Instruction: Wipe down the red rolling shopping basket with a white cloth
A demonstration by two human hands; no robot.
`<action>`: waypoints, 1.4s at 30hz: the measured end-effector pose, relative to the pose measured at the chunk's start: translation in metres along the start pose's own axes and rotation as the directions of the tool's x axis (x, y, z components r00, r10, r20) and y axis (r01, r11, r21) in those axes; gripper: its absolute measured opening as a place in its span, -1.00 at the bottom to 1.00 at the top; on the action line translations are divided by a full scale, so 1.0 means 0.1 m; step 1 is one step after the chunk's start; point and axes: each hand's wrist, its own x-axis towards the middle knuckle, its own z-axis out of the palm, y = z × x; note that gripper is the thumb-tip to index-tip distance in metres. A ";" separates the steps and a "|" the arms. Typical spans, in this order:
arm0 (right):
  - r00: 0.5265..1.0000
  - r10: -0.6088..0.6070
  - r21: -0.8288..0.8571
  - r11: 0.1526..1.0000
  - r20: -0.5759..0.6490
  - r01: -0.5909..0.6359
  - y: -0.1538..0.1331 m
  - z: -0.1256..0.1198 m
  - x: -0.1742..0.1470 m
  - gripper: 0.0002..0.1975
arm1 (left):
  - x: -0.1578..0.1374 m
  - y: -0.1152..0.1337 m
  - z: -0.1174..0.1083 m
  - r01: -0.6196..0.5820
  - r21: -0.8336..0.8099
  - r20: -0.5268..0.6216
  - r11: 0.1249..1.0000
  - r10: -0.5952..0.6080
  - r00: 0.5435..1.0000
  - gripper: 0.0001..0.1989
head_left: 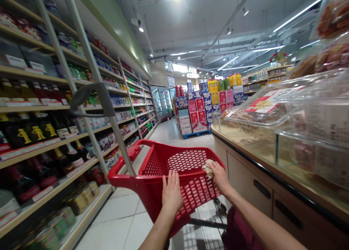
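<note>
Both forearms reach forward to a red shopping basket standing in the aisle. Left hand lies flat, grip open, on its near rim. Right hand closes its grip on what seems a crumpled cloth, pressed against the rim beside the worktop.

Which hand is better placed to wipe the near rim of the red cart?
Right, probably. The right hand already presses a crumpled pale cloth onto the red perforated plastic shopping cart at its rim; the left hand lies flat on the wall, holding nothing.
</note>
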 end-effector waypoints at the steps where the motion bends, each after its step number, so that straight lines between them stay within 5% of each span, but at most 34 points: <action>1: 0.998 0.051 -0.026 0.998 -0.032 -0.052 0.07 -0.03 0.01 -0.55 | 0.00 0.04 0.00 0.006 0.004 -0.010 1.000 -0.006 1.000 -0.30; 3: 0.997 0.058 -0.043 0.997 -0.059 -0.061 0.09 -0.04 0.05 -0.57 | 0.00 0.11 0.00 0.016 0.001 -0.026 1.000 -0.016 1.000 -0.30; 8: 0.981 -0.193 -0.033 0.981 -0.024 0.193 -0.07 -0.02 0.16 -0.53 | -0.02 0.08 -0.08 -0.052 -0.037 -0.040 0.998 0.050 0.998 -0.34; 14: 0.993 -0.087 -0.179 0.981 -0.076 0.072 0.25 -0.12 0.08 -0.55 | -0.07 -0.08 -0.10 0.007 0.013 -0.099 1.000 -0.006 0.995 -0.32; 18: 0.971 -0.241 -0.125 0.963 -0.002 0.239 -0.11 -0.02 -0.01 -0.52 | -0.06 -0.02 -0.09 0.001 0.010 -0.113 1.000 0.000 0.994 -0.33; 23: 0.968 -0.179 -0.123 0.972 0.176 0.202 -0.49 -0.09 -0.01 -0.43 | -0.07 -0.02 -0.12 -0.006 0.012 -0.099 1.000 0.007 0.995 -0.33; 29: 0.942 -0.279 -0.115 0.946 0.186 0.303 0.14 -0.34 0.06 -0.52 | -0.08 -0.02 -0.12 -0.026 -0.003 -0.093 1.000 0.025 0.995 -0.33; 32: 0.990 -0.118 -0.191 0.973 0.083 0.132 0.47 -0.41 0.09 -0.55 | -0.08 0.01 -0.11 -0.027 0.001 -0.119 1.000 0.027 0.993 -0.34; 35: 0.999 -0.024 -0.230 0.973 0.025 0.030 0.42 -0.34 0.07 -0.57 | -0.07 0.05 -0.11 -0.015 0.013 -0.131 1.000 0.016 0.991 -0.36; 40: 0.969 -0.233 -0.140 0.960 0.084 0.243 0.20 -0.25 0.02 -0.53 | -0.07 0.06 -0.10 -0.035 0.028 -0.117 0.999 0.038 0.992 -0.34; 42: 0.992 -0.104 -0.199 0.973 0.067 0.116 0.36 -0.35 0.00 -0.53 | -0.07 0.06 -0.10 -0.038 0.035 -0.125 0.999 0.043 0.991 -0.34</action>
